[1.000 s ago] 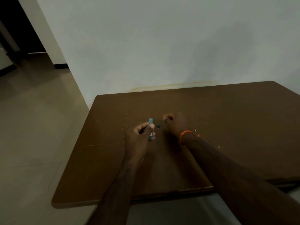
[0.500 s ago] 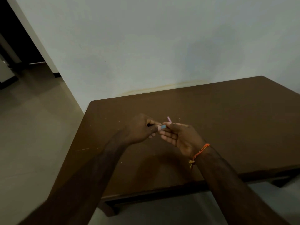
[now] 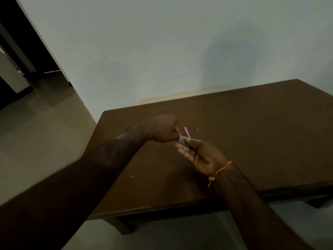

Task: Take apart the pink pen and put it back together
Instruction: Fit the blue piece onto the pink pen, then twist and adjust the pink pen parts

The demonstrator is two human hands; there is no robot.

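Both hands [image 3: 180, 139] unmoved, pinching pen [image 3: 186, 132]

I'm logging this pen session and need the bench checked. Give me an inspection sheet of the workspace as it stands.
Surface: brown table, bare wood with pale specks scattered on it.
Job's things: pink pen held above the table, its pink end sticking up; a blue part sits at its lower end between the fingers.
Clutter: only small crumbs or specks; too small to identify.
Hands: left hand closed, pinching at the blue part; right hand palm up, holding the pen, orange thread band on the wrist.
Cables: nothing seen.
Surroundings: pale wall behind the table, tiled floor and a dark doorway to the left.
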